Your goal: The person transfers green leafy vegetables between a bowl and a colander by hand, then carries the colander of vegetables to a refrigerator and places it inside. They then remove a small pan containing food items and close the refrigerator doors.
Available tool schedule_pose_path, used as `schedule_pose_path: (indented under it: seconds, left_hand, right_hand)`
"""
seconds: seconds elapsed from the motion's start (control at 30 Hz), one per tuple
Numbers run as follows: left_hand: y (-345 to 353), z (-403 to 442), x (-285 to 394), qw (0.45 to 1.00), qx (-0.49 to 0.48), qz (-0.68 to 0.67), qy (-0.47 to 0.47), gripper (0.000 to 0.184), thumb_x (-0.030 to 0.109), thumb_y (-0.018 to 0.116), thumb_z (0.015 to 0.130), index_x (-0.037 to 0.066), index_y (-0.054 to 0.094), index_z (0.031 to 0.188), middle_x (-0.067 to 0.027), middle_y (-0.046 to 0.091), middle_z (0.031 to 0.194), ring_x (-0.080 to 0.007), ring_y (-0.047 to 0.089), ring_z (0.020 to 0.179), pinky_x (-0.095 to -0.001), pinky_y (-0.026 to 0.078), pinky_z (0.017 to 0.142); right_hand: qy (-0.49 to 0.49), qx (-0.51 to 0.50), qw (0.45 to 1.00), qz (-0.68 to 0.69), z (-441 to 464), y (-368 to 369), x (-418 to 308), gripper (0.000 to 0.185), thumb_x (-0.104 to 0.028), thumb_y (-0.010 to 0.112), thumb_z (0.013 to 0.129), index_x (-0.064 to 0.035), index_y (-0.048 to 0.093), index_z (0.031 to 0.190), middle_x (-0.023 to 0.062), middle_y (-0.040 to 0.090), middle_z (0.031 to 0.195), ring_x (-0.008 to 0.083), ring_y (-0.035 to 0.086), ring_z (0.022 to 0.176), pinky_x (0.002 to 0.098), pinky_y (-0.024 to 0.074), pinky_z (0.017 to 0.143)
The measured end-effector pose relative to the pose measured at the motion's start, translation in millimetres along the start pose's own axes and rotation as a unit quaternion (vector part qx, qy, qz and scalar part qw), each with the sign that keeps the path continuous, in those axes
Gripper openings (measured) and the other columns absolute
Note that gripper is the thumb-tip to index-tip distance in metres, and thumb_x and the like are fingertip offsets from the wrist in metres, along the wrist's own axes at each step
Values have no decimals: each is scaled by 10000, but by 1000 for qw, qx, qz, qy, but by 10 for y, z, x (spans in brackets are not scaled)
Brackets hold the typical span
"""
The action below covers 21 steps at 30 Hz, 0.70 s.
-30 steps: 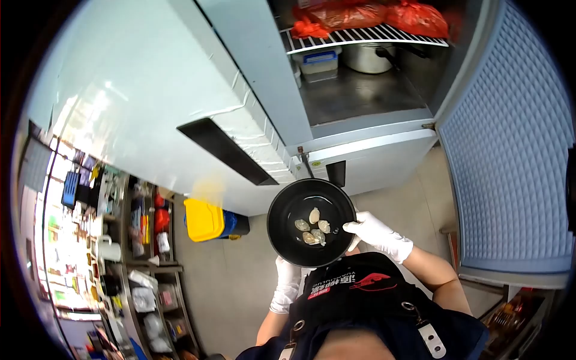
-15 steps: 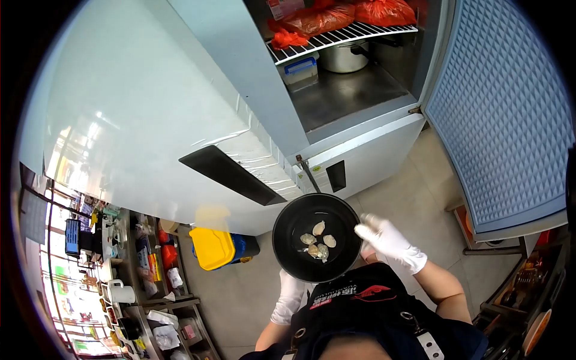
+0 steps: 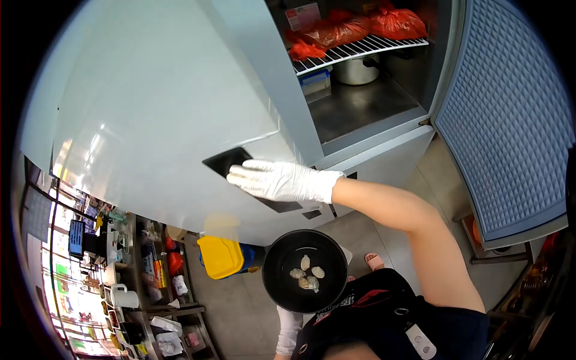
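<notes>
My left hand (image 3: 288,329), in a white glove, holds a round black frying pan (image 3: 276,288) level from below its near edge. The pan hides most of its fingers. Several pale, mottled shellfish that look like clams (image 3: 305,263) lie near the middle of the pan. My right hand (image 3: 276,181), also gloved in white, reaches across to the left door of the pale fridge (image 3: 162,120). Its fingers are stretched out over the dark recessed handle (image 3: 225,161); nothing shows in its grasp.
The right fridge door (image 3: 516,120) stands wide open. Inside, red plastic bags (image 3: 342,30) sit on a wire shelf (image 3: 366,48), above a metal pot (image 3: 357,72) and a blue-edged clear box (image 3: 316,84). A yellow-lidded bin (image 3: 222,255) stands by the fridge; cluttered shelves (image 3: 135,264) lie left.
My right hand has left the pan's right side and moved up and left to the fridge door handle. The pan, in my left hand, sits a little lower and further left in view.
</notes>
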<state>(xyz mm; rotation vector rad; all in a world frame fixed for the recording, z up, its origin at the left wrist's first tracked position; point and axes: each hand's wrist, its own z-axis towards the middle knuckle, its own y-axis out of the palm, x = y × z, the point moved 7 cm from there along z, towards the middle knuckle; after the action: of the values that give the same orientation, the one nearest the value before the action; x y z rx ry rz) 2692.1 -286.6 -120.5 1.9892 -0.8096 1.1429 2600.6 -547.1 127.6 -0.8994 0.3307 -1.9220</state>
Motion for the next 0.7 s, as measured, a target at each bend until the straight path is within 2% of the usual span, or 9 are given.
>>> schedule_pose_path:
  seconds: [0.07, 0.1, 0.2, 0.33, 0.37, 0.43, 0.5, 0.6, 0.7]
  left_hand:
    - [-73, 23, -30, 999, 15, -34, -6, 308, 175, 499, 923, -29, 532, 1151, -89, 594, 1083, -168, 576, 934, -287, 480, 807]
    - [-103, 28, -55, 999, 22, -48, -8, 311, 176, 496, 925, -28, 528, 1157, -91, 591, 1090, -169, 575, 940, -288, 480, 810]
    - [-199, 71, -67, 995, 44, -89, -14, 318, 178, 487, 931, -25, 516, 1174, -95, 583, 1111, -175, 571, 958, -293, 480, 822]
    - [-335, 97, -109, 988, 71, -137, -12, 329, 181, 474, 939, -21, 500, 1196, -102, 572, 1138, -182, 565, 982, -300, 480, 838]
    - [-365, 76, -136, 985, 77, -152, -13, 331, 182, 471, 941, -20, 496, 1202, -103, 570, 1145, -184, 563, 988, -302, 480, 842]
    - [-401, 77, -148, 982, 78, -172, -10, 337, 184, 465, 945, -18, 488, 1213, -106, 564, 1159, -188, 560, 999, -305, 480, 850]
    - [-428, 79, -149, 984, 61, -166, 1, 342, 185, 459, 949, -16, 481, 1224, -109, 559, 1172, -191, 557, 1011, -308, 479, 858]
    - [-367, 77, -91, 996, -2, -92, 14, 489, 343, 441, 960, 68, 354, 1355, -101, 430, 1335, -234, 460, 1172, -374, 404, 993]
    - [-246, 33, -34, 987, 33, -158, 7, 382, 198, 438, 965, -7, 417, 1286, -112, 518, 1235, -208, 528, 1072, -329, 463, 908]
  right_hand:
    - [40, -20, 997, 68, -21, 267, 206, 347, -126, 490, 827, -49, 547, 1160, 80, 441, 1358, 246, 374, 1295, 360, 299, 1096]
    - [4, -18, 1000, 7, -48, 309, 297, 389, -131, 483, 836, -71, 504, 1220, 49, 401, 1396, 241, 346, 1316, 367, 285, 1103]
    - [-21, -56, 998, -4, -40, 566, 525, 509, -125, 464, 845, -144, 373, 1345, 3, 301, 1466, 222, 312, 1338, 372, 251, 1119]
    - [-16, -36, 997, -68, -39, 728, 695, 537, -122, 481, 837, -184, 369, 1359, -45, 289, 1471, 196, 322, 1331, 354, 251, 1120]
    - [-13, -41, 995, -92, -29, 749, 683, 575, -106, 513, 811, -234, 386, 1357, -69, 304, 1465, 170, 320, 1334, 352, 212, 1130]
    - [-6, -53, 996, -73, -28, 772, 681, 571, -108, 518, 809, -238, 394, 1352, -76, 310, 1461, 172, 316, 1336, 359, 210, 1132]
    - [-6, -45, 997, -56, -40, 743, 657, 553, -104, 511, 815, -209, 403, 1348, -53, 318, 1458, 184, 314, 1338, 377, 212, 1132]
    - [5, -69, 998, -15, -18, 667, 617, 520, -97, 503, 823, -152, 420, 1334, -1, 338, 1448, 204, 318, 1335, 406, 226, 1127]
    - [18, -94, 995, 16, 5, 501, 511, 490, -86, 528, 798, -60, 465, 1283, 95, 410, 1387, 235, 366, 1302, 439, 253, 1113]
